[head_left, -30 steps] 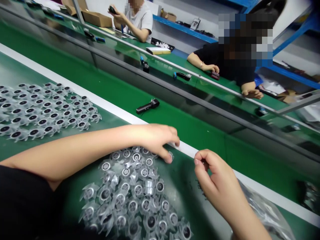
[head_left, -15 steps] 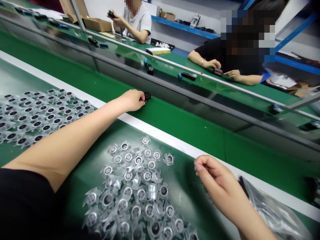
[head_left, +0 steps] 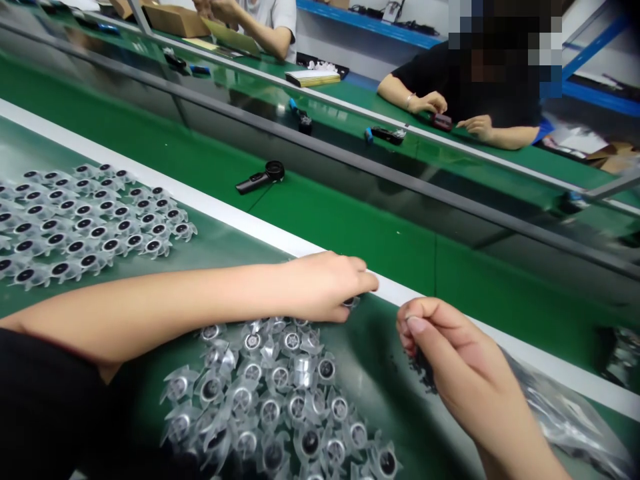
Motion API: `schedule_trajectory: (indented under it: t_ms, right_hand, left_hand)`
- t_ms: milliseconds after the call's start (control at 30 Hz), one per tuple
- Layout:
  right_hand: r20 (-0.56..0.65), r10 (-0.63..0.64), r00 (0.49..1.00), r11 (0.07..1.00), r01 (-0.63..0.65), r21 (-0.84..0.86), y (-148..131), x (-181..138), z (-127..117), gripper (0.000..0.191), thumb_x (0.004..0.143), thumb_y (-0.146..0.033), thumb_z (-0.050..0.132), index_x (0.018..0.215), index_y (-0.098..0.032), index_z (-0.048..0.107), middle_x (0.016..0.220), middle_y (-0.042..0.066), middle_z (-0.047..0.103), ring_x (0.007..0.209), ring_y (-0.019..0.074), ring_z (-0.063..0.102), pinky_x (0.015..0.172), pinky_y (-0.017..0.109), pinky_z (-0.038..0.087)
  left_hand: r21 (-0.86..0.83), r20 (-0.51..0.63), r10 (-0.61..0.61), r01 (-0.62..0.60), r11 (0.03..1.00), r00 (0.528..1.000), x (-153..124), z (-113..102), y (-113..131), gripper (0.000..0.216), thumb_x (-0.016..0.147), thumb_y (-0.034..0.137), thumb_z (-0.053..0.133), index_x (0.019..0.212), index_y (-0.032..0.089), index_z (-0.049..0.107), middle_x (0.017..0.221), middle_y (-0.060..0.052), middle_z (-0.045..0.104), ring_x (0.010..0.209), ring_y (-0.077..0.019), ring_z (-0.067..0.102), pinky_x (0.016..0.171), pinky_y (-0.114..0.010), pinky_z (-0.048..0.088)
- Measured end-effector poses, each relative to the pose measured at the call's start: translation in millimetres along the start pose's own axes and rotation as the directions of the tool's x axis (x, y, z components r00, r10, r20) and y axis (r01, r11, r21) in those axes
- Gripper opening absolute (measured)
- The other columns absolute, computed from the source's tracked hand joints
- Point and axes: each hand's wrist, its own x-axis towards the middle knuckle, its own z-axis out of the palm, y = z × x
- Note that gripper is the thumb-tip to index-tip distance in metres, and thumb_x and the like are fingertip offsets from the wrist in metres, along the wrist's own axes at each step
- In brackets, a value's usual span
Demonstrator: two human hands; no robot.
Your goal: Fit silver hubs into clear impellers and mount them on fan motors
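My left hand (head_left: 333, 283) reaches over the upper edge of a pile of clear fan impellers (head_left: 270, 410). Its thumb and fingers are apart around one impeller (head_left: 351, 302), mostly hidden beneath the hand; I cannot tell if they touch it. Further right, my right hand (head_left: 450, 360) has thumb and forefinger pinched together, and whatever is between them is too small to make out. Small black pieces (head_left: 424, 373) lie beneath the right hand. On the green belt (head_left: 320, 213) beyond lies a black handheld fan body (head_left: 263, 177) with a round head.
Impellers in rows (head_left: 85, 223) lie at the left. A clear plastic bag (head_left: 575, 413) rests beside my right forearm. A white strip (head_left: 260, 230) borders the belt, and a grey rail (head_left: 340, 160) runs behind it. Two people work across the line, near a cardboard box (head_left: 175, 20).
My left hand has let go of the black fan body on the belt and moved right and nearer, to the impeller pile. My right hand stays in about the same place, its fingertips pinched.
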Motion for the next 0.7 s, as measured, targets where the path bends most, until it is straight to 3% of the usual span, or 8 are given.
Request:
schedule_trajectory:
  t_ms: [133,233,333,400,500,600,700]
  right_hand:
    - [-0.038,-0.205,0.978,0.963,0.194,-0.189,-8.7,-6.4,9.2,0.012,0.102,-0.028,0.052,0.092,-0.025,0.058,0.077,-0.003,0.057,0.066,0.0111,0.052,0.060,0.021,0.044]
    - [-0.049,-0.346,0.937,0.897,0.316,-0.308,-14.6,-10.2,12.7,0.009,0.099,-0.020,0.054,0.093,-0.025,0.058,0.084,-0.002,0.061,0.072,0.0110,0.058,0.066,0.022,0.047]
    - [-0.049,-0.405,0.913,0.849,0.356,-0.389,-18.0,-13.5,12.0,0.009,0.097,-0.017,0.056,0.096,-0.026,0.059,0.088,-0.001,0.063,0.076,0.0112,0.062,0.070,0.022,0.048]
    - [-0.040,-0.450,0.892,0.813,0.391,-0.432,-19.9,-15.9,10.5,0.009,0.096,-0.017,0.057,0.098,-0.026,0.059,0.089,0.000,0.064,0.078,0.0120,0.063,0.070,0.023,0.049]
    - [-0.005,-0.480,0.877,0.776,0.422,-0.468,-23.4,-19.4,9.2,0.010,0.096,-0.016,0.056,0.097,-0.026,0.059,0.088,0.001,0.064,0.077,0.0131,0.063,0.067,0.025,0.048]
    - [-0.048,-0.401,0.915,0.825,0.338,-0.453,-27.4,-22.0,9.4,0.010,0.097,-0.018,0.056,0.093,-0.026,0.061,0.085,0.001,0.064,0.073,0.0136,0.063,0.064,0.026,0.048]
    - [-0.108,-0.353,0.929,0.862,0.278,-0.425,-30.8,-23.2,9.2,0.010,0.098,-0.021,0.057,0.091,-0.026,0.062,0.086,0.000,0.065,0.073,0.0139,0.063,0.065,0.026,0.049]
  left_hand:
    - [-0.362,-0.219,0.004,-0.085,0.928,0.976,-2.2,4.4,14.8,0.047,0.078,0.016,0.068,0.125,0.016,0.062,0.114,-0.007,0.066,0.093,-0.0170,0.066,0.082,-0.027,0.053]
    - [-0.482,-0.326,-0.046,-0.124,0.868,0.944,-5.9,10.1,29.7,0.044,0.080,0.014,0.063,0.124,0.016,0.061,0.109,-0.007,0.070,0.091,-0.0158,0.066,0.080,-0.025,0.054]
    - [-0.541,-0.366,-0.080,-0.143,0.829,0.927,-9.4,9.5,36.8,0.037,0.078,0.015,0.064,0.115,0.017,0.066,0.098,-0.004,0.073,0.086,-0.0147,0.066,0.076,-0.024,0.053]
    - [-0.571,-0.335,-0.075,-0.139,0.809,0.939,-10.8,5.2,37.4,0.028,0.077,0.016,0.066,0.104,0.017,0.071,0.092,-0.002,0.072,0.081,-0.0130,0.065,0.072,-0.022,0.052]
    - [-0.693,-0.186,-0.086,-0.069,0.717,0.979,-11.3,-2.7,36.2,0.020,0.075,0.020,0.071,0.095,0.018,0.074,0.080,0.002,0.068,0.071,-0.0101,0.063,0.065,-0.020,0.050]
    - [-0.828,0.014,-0.128,0.083,0.555,0.992,-11.0,-7.5,35.2,0.029,0.071,0.027,0.080,0.099,0.020,0.076,0.064,0.006,0.062,0.061,-0.0094,0.060,0.056,-0.020,0.045]
    - [-0.890,0.116,-0.122,0.158,0.428,0.986,-11.2,-8.2,35.0,0.043,0.068,0.028,0.085,0.110,0.023,0.076,0.062,0.006,0.064,0.057,-0.0100,0.060,0.050,-0.020,0.040]
